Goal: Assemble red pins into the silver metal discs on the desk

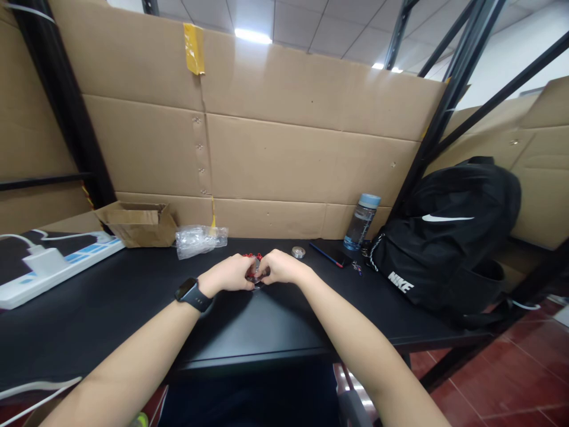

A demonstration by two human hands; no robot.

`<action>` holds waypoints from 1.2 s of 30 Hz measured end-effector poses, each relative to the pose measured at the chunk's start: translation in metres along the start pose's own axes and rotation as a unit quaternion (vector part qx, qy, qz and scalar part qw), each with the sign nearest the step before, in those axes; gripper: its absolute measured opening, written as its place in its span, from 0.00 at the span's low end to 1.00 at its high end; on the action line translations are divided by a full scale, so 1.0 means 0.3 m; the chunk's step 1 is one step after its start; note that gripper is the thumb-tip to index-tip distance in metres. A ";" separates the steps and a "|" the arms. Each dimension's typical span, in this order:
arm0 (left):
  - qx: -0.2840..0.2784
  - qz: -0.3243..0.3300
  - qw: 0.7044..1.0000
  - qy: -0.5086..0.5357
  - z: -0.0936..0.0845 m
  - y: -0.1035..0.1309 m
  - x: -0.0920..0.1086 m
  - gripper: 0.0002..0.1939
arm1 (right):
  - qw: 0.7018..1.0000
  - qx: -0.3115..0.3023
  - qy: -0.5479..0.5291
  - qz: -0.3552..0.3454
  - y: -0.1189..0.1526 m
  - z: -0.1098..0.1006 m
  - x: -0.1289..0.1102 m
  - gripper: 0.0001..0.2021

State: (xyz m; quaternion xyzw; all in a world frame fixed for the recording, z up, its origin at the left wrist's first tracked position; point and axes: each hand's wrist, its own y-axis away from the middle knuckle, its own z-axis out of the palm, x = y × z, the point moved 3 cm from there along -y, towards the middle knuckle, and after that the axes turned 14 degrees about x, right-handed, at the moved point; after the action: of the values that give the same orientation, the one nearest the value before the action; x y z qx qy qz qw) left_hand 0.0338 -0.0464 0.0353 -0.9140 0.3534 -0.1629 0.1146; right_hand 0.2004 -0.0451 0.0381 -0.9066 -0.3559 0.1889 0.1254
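Note:
My left hand (232, 273) and my right hand (279, 267) meet over the black table (249, 332), fingertips nearly touching. Between them is a small red and silvery item (253, 258), mostly covered by the fingers, so its shape is unclear. The fingers of my left hand are curled round its left side. My right hand pinches at its right side, thumb and forefinger together. A dark watch sits on my left wrist. Just right of my right hand lies a small round clear container (298, 252).
At the left are a power strip (80, 261), an open cardboard box (144, 225) and clear plastic wrap (200, 240). To the right are a dark phone-like slab (329, 254), small trinkets (357, 268), a water bottle (361, 222) and a black backpack (448, 237). Cardboard (311, 160) walls the back.

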 end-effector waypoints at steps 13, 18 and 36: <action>-0.004 0.017 1.000 -0.008 -0.001 -0.010 -0.009 0.08 | 0.999 -0.024 -0.028 -0.001 0.016 -0.048 -0.014 0.15; 0.008 0.005 0.999 -0.037 0.015 -0.016 -0.003 0.08 | 0.999 -0.047 -0.010 0.004 0.025 -0.070 -0.028 0.13; 0.042 -0.055 0.988 -0.137 0.026 -0.007 0.052 0.16 | 0.995 -0.093 -0.027 0.030 0.041 -0.094 -0.019 0.12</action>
State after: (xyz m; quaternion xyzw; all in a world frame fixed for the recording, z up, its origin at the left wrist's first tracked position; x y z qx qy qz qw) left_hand 0.0489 -0.0548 0.0322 -0.9401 0.2765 -0.0573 0.1910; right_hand 0.2161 -0.0604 0.0604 -0.9192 -0.3479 0.1830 0.0248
